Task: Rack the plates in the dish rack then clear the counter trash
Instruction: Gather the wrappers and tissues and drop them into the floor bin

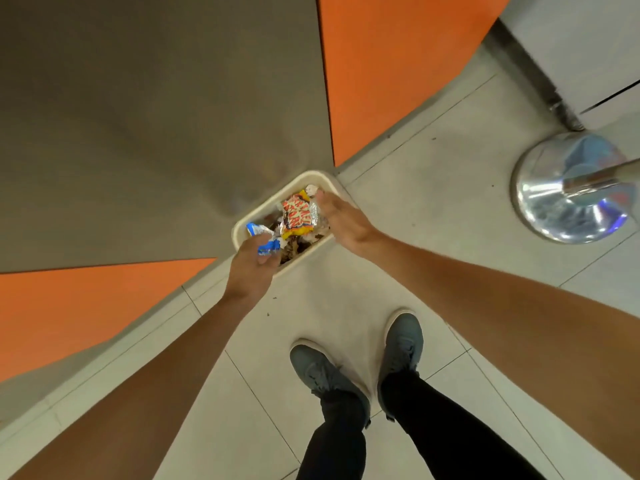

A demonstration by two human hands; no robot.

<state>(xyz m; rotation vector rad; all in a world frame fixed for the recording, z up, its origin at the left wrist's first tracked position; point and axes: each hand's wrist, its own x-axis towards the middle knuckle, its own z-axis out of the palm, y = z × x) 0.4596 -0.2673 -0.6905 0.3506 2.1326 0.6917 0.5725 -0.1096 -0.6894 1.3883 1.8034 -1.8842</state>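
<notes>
Fingers (269, 259) of left hand (250, 273) pinch crumpled blue-white wrapper (264, 239).

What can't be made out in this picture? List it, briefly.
Head view only.
Bin lower contents: covered by wrappers and both hands.
Whether the right hand pinches the orange wrapper: thumb hidden under the palm.
Blue wrapper print: blurred, crumpled in the left hand.
Chrome stand pole: cut by the right edge.
</notes>
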